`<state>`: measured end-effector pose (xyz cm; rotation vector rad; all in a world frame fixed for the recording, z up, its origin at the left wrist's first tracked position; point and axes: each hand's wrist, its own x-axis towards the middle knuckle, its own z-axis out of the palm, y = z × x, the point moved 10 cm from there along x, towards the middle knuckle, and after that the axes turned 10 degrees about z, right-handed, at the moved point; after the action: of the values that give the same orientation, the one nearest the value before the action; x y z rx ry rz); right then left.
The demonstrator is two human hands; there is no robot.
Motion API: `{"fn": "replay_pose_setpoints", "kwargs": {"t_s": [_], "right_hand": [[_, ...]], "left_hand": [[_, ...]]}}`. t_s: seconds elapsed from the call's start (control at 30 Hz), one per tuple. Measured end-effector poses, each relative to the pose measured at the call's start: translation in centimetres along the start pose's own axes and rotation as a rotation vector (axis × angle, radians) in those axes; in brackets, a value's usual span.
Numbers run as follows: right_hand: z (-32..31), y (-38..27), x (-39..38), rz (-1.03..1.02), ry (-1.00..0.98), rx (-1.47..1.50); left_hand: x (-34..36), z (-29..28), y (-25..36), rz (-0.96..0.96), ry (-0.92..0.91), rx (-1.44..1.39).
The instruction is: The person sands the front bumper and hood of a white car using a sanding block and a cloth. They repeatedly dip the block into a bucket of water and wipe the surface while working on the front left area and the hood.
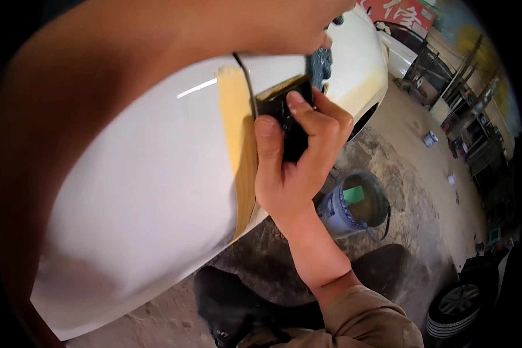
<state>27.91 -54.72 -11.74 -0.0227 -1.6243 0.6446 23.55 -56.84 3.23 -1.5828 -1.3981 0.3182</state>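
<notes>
My right hand (301, 139) is closed around a black sanding block (296, 124) with a yellowish upper edge, thumb on one side and fingers on the other. The block is by the right edge of a tan-yellow filler strip (235, 122) on a white car body panel (145, 174). My left forearm crosses the upper left, and my left hand (319, 29) is at the top edge, its fingers curled and partly hidden. Below and behind it shows a dark blue-grey, wet-looking cloth (319, 66), which it seems to grip. A thin dark line runs beside the strip.
A bucket (339, 216) of murky water with a green piece (352, 194) in it stands on the stained floor, right of my forearm. Farther right are a small can (430, 139), leaning car parts (481, 127) and a wheel (461, 301). A red sign (403, 14) hangs behind.
</notes>
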Motion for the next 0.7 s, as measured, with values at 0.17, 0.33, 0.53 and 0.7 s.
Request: {"fn": "replay_pose_setpoints", "kwargs": {"t_s": [0.17, 0.33, 0.53, 0.7], "right_hand": [[-1.8, 2.8, -6.2, -0.003, -0.020, -0.001], [0.4, -0.3, 0.1, 0.019, 0.005, -0.001], [-1.5, 1.9, -5.1, -0.067, -0.033, -0.098], [0.0, -0.7, -1.0, -0.035, -0.013, -0.055]], "left_hand": [[0.3, 0.9, -0.8, 0.002, 0.205, -0.016], [0.5, 1.1, -0.4, 0.120, 0.171, 0.078], [0.6, 0.6, -0.1, 0.109, 0.228, 0.069], [0.1, 0.5, -0.2, 0.121, 0.141, 0.075]]}}
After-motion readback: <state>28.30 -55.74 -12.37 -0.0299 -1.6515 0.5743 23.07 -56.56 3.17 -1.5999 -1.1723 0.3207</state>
